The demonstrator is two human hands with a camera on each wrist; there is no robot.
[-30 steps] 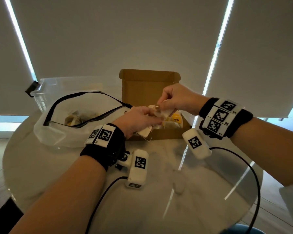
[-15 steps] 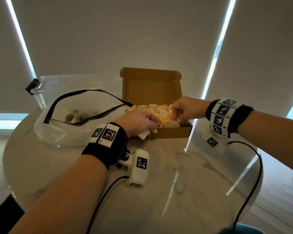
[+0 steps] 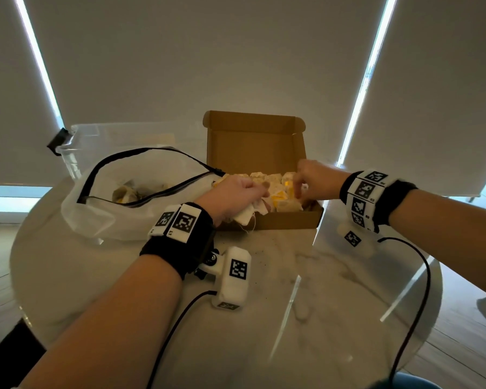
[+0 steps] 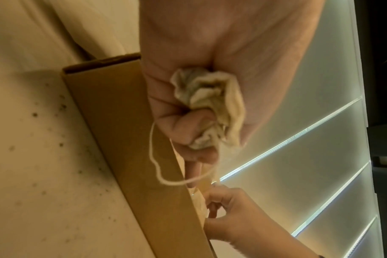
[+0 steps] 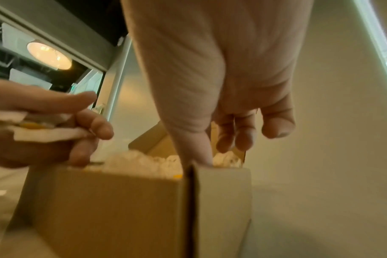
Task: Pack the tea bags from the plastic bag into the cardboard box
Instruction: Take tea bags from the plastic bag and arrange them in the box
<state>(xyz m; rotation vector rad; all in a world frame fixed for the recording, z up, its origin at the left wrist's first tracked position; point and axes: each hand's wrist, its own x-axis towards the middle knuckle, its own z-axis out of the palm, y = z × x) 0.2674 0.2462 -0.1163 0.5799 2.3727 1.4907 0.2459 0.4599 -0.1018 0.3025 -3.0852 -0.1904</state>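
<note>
Right hand (image 3: 313, 179) fingertips lost among the packed tea bags (image 3: 275, 189), contact unclear. Left hand (image 3: 233, 196) covering most of its bunched tea bags (image 4: 210, 104); count impossible. Plastic bag (image 3: 129, 209) contents too dim to identify.

Brown cardboard box (image 3: 254, 141), white-and-yellow tea bags (image 3: 275, 192), translucent white plastic bag (image 3: 118, 220) with black trim, black-and-white checkered wristbands (image 3: 180, 220).
</note>
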